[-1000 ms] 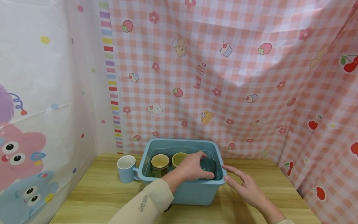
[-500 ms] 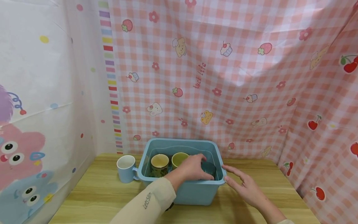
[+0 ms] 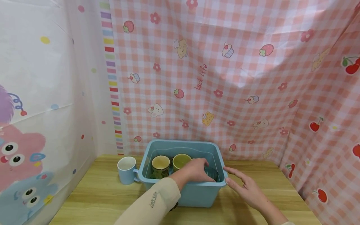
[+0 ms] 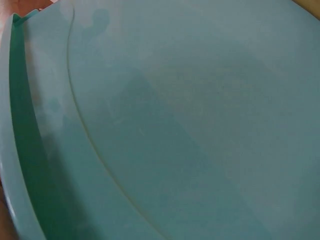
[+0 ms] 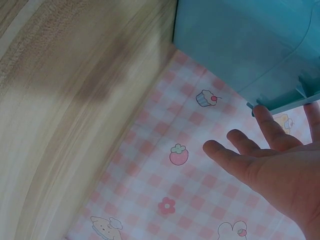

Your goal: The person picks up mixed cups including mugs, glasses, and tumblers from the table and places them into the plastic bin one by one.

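A light blue plastic bin (image 3: 197,195) stands on the table. My left hand (image 3: 194,170) reaches over its front rim and grips a dark teal, see-through cup (image 3: 212,173) low at the bin's right end; the lower part of the cup is hidden. Left of that hand, two mugs stand upright inside: a patterned one with a cream interior (image 3: 161,165) and an olive-green one (image 3: 180,160). My right hand (image 3: 248,189) touches the bin's right rim with extended fingertips. In the right wrist view, the fingers (image 5: 222,152) are spread, some against the rim. The left wrist view shows only bin wall (image 4: 175,120).
A light blue mug (image 3: 127,171) with a white interior stands left of the bin, its handle close to the bin's rim. Wood-grained table (image 3: 92,200) lies around the bin. A pink checked cloth (image 3: 239,131) hangs behind, with printed cloths on both sides.
My left hand has lowered slightly into the bin, and the teal cup has gone down with it. The right hand stays at the rim.
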Motion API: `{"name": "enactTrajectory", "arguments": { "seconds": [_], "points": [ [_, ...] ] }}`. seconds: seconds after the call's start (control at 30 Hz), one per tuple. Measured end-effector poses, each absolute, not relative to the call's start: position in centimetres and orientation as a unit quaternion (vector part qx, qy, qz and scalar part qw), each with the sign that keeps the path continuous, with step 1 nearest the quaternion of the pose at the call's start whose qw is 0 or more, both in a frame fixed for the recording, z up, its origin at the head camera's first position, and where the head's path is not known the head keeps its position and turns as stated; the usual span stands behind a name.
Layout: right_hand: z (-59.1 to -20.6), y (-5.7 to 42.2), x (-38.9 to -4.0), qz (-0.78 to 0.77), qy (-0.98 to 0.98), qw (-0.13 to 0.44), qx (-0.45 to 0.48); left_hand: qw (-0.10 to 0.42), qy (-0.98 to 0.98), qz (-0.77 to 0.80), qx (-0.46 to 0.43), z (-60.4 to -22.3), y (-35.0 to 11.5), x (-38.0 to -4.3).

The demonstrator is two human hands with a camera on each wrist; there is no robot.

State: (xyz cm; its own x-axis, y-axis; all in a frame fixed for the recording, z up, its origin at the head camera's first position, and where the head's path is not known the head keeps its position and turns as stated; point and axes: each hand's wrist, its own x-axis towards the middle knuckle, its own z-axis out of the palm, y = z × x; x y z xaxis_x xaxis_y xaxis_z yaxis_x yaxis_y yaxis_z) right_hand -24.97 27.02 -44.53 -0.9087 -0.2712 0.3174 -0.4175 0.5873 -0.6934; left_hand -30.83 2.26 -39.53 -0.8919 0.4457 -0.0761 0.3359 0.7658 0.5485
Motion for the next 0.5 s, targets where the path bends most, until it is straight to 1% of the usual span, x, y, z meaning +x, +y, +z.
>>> {"name": "enactTrajectory", "arguments": {
  "seconds": [0.5],
  "points": [
    [-44.49,26.99,-24.95,0.417,-0.886,0.081,0.187,0.134,0.932,0.263,0.211,-40.24,2.86,-31.86]
  ]
}}
